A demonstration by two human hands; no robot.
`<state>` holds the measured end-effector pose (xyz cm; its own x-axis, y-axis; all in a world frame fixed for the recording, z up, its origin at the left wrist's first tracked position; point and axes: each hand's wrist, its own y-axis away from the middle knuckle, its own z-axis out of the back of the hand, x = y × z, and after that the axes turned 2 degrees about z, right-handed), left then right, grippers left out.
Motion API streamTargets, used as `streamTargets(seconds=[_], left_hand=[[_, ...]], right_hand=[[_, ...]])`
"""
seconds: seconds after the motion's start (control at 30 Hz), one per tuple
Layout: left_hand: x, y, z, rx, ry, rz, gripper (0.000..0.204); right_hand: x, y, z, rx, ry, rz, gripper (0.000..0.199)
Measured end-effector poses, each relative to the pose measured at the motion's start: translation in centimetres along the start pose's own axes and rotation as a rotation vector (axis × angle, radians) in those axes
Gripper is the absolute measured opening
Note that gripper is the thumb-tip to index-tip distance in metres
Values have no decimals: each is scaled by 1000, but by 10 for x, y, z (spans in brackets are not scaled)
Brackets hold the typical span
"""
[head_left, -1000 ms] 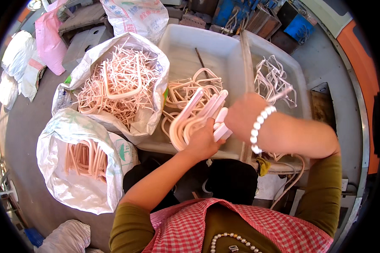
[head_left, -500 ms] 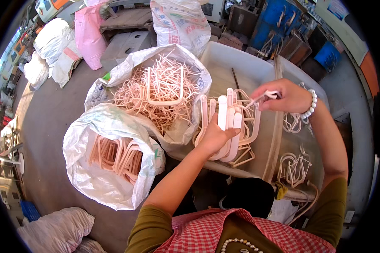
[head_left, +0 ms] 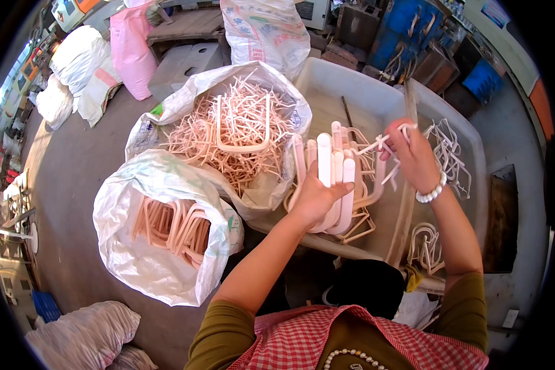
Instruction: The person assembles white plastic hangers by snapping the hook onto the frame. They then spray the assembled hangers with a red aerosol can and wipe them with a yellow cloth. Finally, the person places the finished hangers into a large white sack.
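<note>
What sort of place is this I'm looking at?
Probably a plastics factory or workshop: a bundle of pale U-shaped pieces in the left hand, open sacks of pink parts, and blue metal equipment beyond.

A workshop or small factory is indicated: open white sacks are filled with pink plastic pieces beside the left edge of a pale tub. Beyond its far edge, blue metal equipment is seen; more bulky sacks are ranged across the grey floor.
</note>
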<state>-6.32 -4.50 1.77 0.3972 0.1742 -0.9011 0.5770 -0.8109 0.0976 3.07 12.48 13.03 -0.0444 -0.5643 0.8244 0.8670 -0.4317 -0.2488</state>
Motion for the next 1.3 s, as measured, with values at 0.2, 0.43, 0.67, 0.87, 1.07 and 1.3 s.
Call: streamTargets(seconds=[0.2, 0.43, 0.67, 0.87, 1.07, 1.3], left_hand=[[5, 0, -10, -201, -650, -81, 54], [27, -18, 12, -233, -230, -54, 49], [8, 10, -9, 45, -61, 113, 60], [21, 21, -32, 154, -226, 113, 73], [29, 21, -35, 61, -151, 188, 63], [92, 24, -60, 34, -374, 153, 62]], right_hand=[[-92, 27, -1, -91, -1303, -823, 20], [-24, 77, -82, -505, -934, -437, 17], [26, 25, -21, -169, 766, 668, 21], [20, -33, -14, -234, 1083, 660, 16], [114, -98, -34, -691, -169, 835, 15], [41, -175, -195, 240, 577, 497, 46]])
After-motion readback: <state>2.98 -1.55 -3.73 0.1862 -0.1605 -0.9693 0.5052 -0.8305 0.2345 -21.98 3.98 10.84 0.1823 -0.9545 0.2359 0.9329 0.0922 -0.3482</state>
